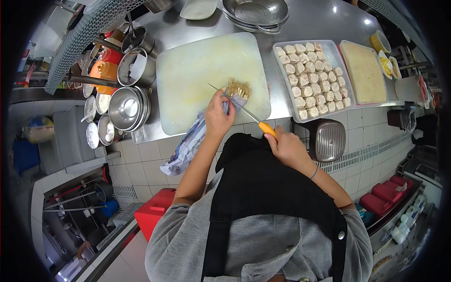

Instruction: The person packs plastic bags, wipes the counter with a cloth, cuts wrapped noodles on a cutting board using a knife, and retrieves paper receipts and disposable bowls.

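Observation:
My right hand (292, 146) grips the yellow handle of a knife (266, 127). Its blade slants up and left across the neck of a bundle that looks like enoki mushrooms (239, 88), with the brown, stringy root end lying on the white cutting board (202, 61). My left hand (218, 116) is closed around the bundle's plastic wrapper beside the blade, near the knife's tip. The white and blue printed bag (188, 145) hangs over the board's front edge below my left hand. My left fingertips are partly hidden behind the blade.
To the right, a clear tray (299, 114) holds rows of pale round pieces; beyond it lies a tray with a flat, pale yellow slab (364, 75). Steel bowls (124, 109) and an orange bottle (104, 70) stand left. Colanders (256, 11) sit behind. A metal-topped stool (330, 140) stands below the counter.

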The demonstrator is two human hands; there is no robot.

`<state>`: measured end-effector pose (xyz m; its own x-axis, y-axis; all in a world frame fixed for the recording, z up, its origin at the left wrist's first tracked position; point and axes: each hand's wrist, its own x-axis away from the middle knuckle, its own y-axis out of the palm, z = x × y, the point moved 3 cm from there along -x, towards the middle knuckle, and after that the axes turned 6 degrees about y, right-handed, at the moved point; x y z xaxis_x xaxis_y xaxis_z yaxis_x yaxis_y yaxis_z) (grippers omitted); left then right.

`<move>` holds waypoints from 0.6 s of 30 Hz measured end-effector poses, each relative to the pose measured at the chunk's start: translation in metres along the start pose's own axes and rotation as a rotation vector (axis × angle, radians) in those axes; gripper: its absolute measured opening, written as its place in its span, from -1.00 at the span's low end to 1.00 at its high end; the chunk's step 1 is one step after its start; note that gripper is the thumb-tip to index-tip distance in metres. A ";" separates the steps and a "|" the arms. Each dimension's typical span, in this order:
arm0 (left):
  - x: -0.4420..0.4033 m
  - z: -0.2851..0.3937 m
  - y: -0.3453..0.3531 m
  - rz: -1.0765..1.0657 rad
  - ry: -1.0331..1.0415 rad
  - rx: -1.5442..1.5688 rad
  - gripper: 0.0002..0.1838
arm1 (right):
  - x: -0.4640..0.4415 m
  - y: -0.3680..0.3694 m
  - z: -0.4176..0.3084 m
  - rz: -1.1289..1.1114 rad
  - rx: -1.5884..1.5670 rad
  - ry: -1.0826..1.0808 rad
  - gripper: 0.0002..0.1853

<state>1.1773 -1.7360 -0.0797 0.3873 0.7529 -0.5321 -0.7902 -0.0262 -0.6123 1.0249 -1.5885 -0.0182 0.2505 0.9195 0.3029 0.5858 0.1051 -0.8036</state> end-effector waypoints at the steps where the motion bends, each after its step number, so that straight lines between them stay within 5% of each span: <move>1: -0.001 0.000 0.000 -0.003 -0.006 0.003 -0.47 | 0.000 0.000 -0.001 0.004 0.002 0.000 -0.61; 18: 0.004 -0.012 0.005 0.006 -0.167 0.076 -0.45 | -0.059 0.018 -0.005 -0.058 -0.016 -0.075 -0.57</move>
<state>1.1804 -1.7412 -0.0922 0.3033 0.8517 -0.4273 -0.8285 0.0142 -0.5598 1.0242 -1.6428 -0.0484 0.1573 0.9379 0.3091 0.6102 0.1538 -0.7771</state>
